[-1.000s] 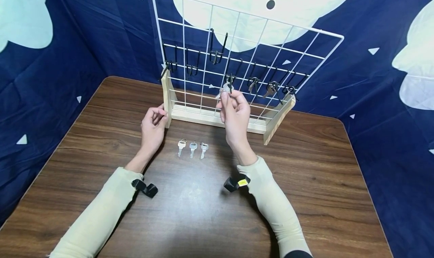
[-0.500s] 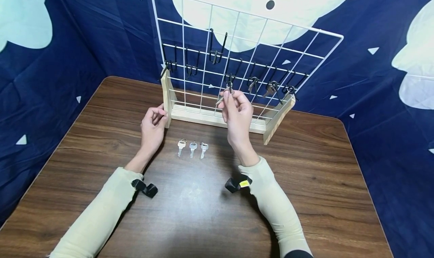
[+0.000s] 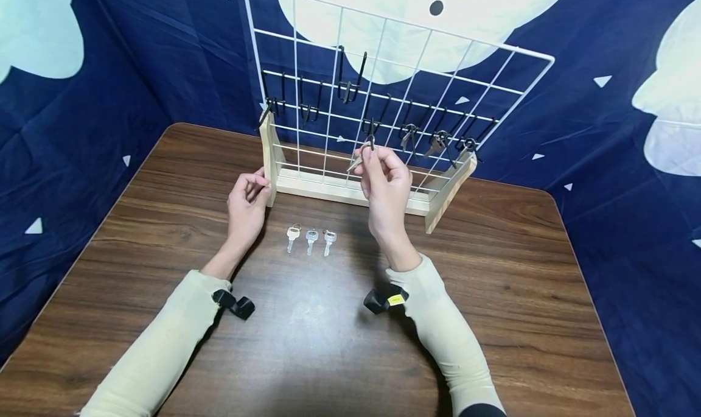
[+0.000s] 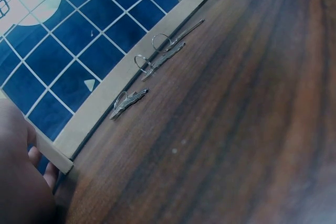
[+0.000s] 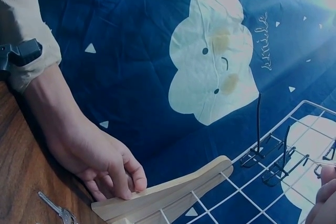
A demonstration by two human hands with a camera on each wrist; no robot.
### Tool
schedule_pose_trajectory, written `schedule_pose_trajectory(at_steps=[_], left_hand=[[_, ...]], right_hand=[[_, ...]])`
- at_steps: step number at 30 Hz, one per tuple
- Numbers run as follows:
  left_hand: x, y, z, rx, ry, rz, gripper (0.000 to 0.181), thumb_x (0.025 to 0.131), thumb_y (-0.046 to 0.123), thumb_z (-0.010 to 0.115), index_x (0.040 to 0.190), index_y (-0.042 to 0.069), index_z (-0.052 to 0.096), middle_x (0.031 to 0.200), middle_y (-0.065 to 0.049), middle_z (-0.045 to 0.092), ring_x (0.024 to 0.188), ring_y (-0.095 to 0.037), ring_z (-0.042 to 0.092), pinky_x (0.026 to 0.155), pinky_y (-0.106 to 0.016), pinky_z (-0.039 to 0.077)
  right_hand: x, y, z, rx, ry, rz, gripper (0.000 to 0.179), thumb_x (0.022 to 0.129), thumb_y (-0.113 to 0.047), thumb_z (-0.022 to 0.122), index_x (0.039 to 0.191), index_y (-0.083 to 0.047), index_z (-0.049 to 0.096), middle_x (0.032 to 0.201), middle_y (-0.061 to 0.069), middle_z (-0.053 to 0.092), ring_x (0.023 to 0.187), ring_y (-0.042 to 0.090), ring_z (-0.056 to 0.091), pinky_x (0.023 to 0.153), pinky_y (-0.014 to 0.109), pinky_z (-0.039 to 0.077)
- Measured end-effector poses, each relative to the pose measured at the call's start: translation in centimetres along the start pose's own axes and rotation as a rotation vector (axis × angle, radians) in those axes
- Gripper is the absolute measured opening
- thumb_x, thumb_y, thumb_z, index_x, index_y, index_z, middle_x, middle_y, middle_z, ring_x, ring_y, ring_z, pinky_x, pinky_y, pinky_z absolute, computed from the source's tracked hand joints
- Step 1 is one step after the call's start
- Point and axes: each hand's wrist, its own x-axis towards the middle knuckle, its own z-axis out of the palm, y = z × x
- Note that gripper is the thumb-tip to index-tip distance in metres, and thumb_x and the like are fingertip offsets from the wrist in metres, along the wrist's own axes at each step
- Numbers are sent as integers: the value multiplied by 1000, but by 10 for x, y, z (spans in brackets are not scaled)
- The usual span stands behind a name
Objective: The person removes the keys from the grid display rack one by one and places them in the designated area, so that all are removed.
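In the head view my right hand (image 3: 386,189) pinches a key (image 3: 355,162) by its head, just below a black hook (image 3: 372,128) on the white wire grid rack (image 3: 314,143). The key's blade points down and to the left, and its ring overlaps the hook's tip. My left hand (image 3: 249,201) grips the left wooden leg (image 3: 268,161) of the rack; the right wrist view shows its thumb and fingers around that leg (image 5: 184,187). Between the hands, a row of three keys with rings lies on the table, the middle key (image 3: 312,240) among them.
Keys hang on hooks right of my right hand, such as one key (image 3: 438,143). Other black hooks (image 3: 309,111) to the left hold no key. A wooden base bar (image 3: 323,189) joins the rack's legs. Dark blue cloth (image 3: 181,52) stands behind the brown table (image 3: 520,271).
My right hand has shifted slightly right and down, and the key has turned in its fingers to show more edge-on. My left hand and the keys on the table have stayed put.
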Motion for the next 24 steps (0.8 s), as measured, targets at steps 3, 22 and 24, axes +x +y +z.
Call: schedule_pose_trajectory(at_steps=[3,22,24], left_hand=[[0,0,0,-1,-2,-7,10,105,-14,58,106,-4,59,156,-23,62,146,-40,60,123,-36,52],[0,0,3,-4,0,2,7,105,-15,58,107,-8,58,156,-25,62,143,-38,62,122,-34,52],[-1,1,2,-1,6,8,7,104,-15,58,107,-9,57,155,-25,63,142,-37,62,121,-34,53]], right_hand=[[-2,-1,1,10,0,-2,30,109,2,61,92,-18,76,82,-5,74,47,2,39,43,13,26],[-10,-7,-7,-64,-55,-38,29,106,-4,64,85,-21,75,89,-5,78,46,2,46,42,15,34],[-10,-9,-9,-64,-56,-42,28,105,-4,64,86,-21,76,89,-5,78,46,2,46,42,14,35]])
